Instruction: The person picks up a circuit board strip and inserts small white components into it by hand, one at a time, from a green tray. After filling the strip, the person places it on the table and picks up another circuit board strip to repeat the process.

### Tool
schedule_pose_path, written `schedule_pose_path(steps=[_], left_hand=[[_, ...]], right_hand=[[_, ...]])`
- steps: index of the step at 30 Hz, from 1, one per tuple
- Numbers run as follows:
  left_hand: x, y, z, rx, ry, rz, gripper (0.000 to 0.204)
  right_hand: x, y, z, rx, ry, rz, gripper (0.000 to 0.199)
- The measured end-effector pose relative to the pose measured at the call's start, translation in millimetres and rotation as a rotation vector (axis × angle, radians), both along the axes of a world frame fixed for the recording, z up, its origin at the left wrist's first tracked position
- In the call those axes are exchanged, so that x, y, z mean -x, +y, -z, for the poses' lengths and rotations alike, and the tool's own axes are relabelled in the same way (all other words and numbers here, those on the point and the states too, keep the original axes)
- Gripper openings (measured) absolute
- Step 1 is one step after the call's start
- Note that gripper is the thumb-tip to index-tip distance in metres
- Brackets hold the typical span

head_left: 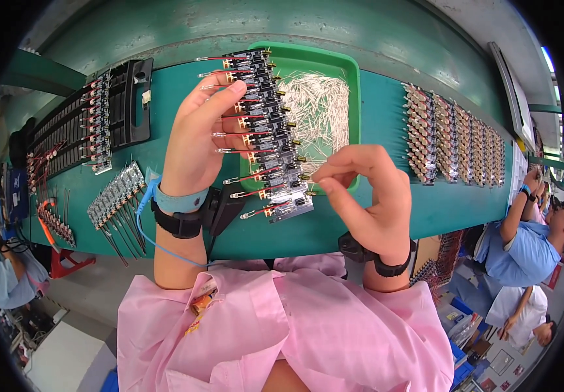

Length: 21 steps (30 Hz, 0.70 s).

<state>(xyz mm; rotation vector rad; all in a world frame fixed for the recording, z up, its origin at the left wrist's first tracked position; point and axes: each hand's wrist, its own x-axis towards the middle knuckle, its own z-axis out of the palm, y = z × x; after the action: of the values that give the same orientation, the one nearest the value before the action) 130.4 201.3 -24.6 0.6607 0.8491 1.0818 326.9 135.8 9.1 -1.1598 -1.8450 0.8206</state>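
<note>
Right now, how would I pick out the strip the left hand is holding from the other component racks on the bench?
Start at the green tray at the back of the teal bench. In front of it, the left hand holds up a long black strip of components. Unlike the racks lying flat at either side, it is lifted, with red leads sticking out to its left.

component strip (270,134) | black, red-wired | upright, held above green tray (350,72)

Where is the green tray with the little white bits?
In the head view, the green tray sits top centre on the teal table, behind the component strip in the left hand.
</note>
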Motion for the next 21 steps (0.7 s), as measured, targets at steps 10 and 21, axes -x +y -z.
schedule_pose_path(steps=[10, 21], left_hand=[[-0.1, 0.3, 2.5, -0.004, 0.016, -0.003, 0.018], [-1.2, -1.6, -1.6, 0.008, 0.047, 0.004, 0.02]], right_hand=[[5.1, 6.0, -0.5, -0.049, -0.022, 0.003, 0.014], [5.0, 2.8, 5.3, 0.119, 0.074, -0.008, 0.012]])
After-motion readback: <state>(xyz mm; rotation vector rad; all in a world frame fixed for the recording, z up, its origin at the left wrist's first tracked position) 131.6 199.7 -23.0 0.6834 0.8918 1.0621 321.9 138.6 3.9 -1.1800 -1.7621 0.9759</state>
